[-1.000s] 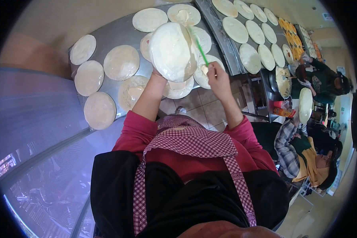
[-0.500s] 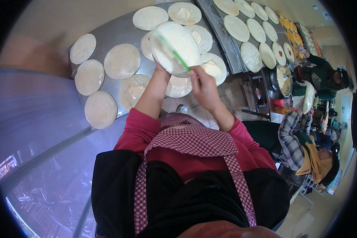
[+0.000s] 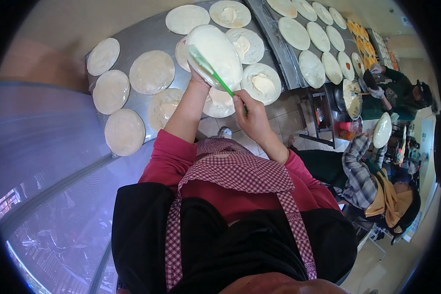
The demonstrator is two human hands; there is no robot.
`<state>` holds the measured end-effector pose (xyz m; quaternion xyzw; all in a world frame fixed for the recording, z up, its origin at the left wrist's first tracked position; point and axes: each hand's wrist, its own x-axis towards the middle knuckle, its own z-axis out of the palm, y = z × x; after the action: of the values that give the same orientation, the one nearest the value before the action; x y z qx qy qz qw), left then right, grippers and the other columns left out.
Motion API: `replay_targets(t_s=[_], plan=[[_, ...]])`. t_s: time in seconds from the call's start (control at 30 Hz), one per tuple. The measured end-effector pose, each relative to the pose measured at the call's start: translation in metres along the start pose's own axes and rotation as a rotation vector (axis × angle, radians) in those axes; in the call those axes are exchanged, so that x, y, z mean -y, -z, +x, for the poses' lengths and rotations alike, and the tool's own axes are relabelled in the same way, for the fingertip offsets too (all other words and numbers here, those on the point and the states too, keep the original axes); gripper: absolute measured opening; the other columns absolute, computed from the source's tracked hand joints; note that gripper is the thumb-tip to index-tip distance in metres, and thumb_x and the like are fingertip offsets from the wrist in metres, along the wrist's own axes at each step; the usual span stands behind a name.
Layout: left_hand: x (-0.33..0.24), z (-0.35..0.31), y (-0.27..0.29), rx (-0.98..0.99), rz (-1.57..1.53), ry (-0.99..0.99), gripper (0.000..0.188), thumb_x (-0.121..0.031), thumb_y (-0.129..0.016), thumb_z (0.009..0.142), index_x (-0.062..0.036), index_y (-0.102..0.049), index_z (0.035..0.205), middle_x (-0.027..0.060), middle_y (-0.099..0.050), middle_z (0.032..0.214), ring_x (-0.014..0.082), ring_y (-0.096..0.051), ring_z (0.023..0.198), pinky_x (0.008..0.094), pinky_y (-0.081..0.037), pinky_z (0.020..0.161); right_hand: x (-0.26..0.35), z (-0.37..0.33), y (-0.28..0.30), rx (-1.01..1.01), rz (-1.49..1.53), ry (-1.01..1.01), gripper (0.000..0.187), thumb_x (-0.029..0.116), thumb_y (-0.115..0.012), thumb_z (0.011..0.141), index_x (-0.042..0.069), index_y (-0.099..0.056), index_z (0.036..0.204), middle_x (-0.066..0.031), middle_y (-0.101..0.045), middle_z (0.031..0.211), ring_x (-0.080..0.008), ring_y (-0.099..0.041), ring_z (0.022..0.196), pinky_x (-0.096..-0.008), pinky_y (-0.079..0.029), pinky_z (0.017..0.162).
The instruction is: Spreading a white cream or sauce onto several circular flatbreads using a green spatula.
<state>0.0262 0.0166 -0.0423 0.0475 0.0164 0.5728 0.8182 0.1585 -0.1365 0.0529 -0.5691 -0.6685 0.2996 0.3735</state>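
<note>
My left hand is under a tilted round pale dough base, holding it up above the metal table. Most of the hand's fingers are hidden beneath the base. White cream coats its upper face. A green spatula is gripped by its handle in my right hand, and its cream-smeared blade lies against the left part of the coated face. Close by on the table, another round base carries a dollop of white cream in its middle. A similar base is partly behind the held one.
More round bases, some with cream dollops, cover the metal table. A second table to the right holds several bases and orange-topped items. Beyond stand a large pan, a person in green and a person in plaid sleeves.
The spatula has slowed and its blade shows more sharply. The held base has tilted more, looking narrower. At the right, the people's hands have shifted, one now reaching to the pan.
</note>
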Motion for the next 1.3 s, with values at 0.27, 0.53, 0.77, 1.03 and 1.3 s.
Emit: replay_targets(t_s=[0.27,0.53,0.77,1.03,1.3], plan=[[-0.016,0.004,0.005,-0.080,0.105,0.034,0.065,-0.059,-0.043,0.090,-0.0114,-0.047,0.134,0.0125,-0.056,0.127,0.0321,-0.057,0.113,0.0492,-0.047,0.096,0.007,0.057,0.048,0.179,-0.160,0.061,0.014,0.014,-0.051,0.094,0.003,-0.059,0.097,-0.0199,-0.057,0.065,-0.0349,-0.059,0.057,-0.0401,-0.044,0.053],[-0.038,-0.012,0.029,0.016,0.258,0.069,0.062,-0.054,-0.043,0.091,-0.0108,-0.045,0.135,0.0124,-0.054,0.130,0.0298,-0.057,0.113,0.0459,-0.048,0.095,0.017,0.087,0.055,0.452,-0.311,0.382,0.013,0.012,-0.054,0.092,0.001,-0.060,0.096,-0.0185,-0.054,0.066,-0.0328,-0.052,0.054,-0.0367,-0.041,0.053],[-0.078,-0.012,0.033,-0.102,0.302,-0.040,0.059,-0.051,-0.041,0.093,-0.0100,-0.045,0.135,0.0120,-0.054,0.131,0.0293,-0.054,0.117,0.0462,-0.047,0.097,0.014,0.108,0.077,0.695,-0.292,0.275,0.015,0.013,-0.053,0.094,0.000,-0.059,0.094,-0.0088,-0.051,0.062,-0.0186,-0.048,0.051,-0.0313,-0.037,0.050],[-0.122,-0.002,0.023,-0.005,0.104,-0.110,0.063,-0.054,-0.041,0.091,-0.0101,-0.043,0.138,0.0143,-0.049,0.136,0.0344,-0.051,0.121,0.0523,-0.046,0.098,-0.033,0.107,0.070,0.378,0.278,-0.298,0.025,0.025,-0.047,0.099,0.005,-0.062,0.097,0.0060,-0.044,0.062,-0.0008,-0.035,0.049,-0.0176,-0.029,0.044],[-0.126,0.001,0.019,0.093,-0.008,-0.107,0.067,-0.057,-0.041,0.090,-0.0110,-0.041,0.139,0.0142,-0.049,0.136,0.0350,-0.050,0.122,0.0531,-0.046,0.097,-0.053,0.112,0.012,0.111,0.305,-0.304,0.024,0.023,-0.049,0.098,0.002,-0.060,0.095,0.0011,-0.048,0.061,-0.0047,-0.042,0.050,-0.0223,-0.034,0.046]])
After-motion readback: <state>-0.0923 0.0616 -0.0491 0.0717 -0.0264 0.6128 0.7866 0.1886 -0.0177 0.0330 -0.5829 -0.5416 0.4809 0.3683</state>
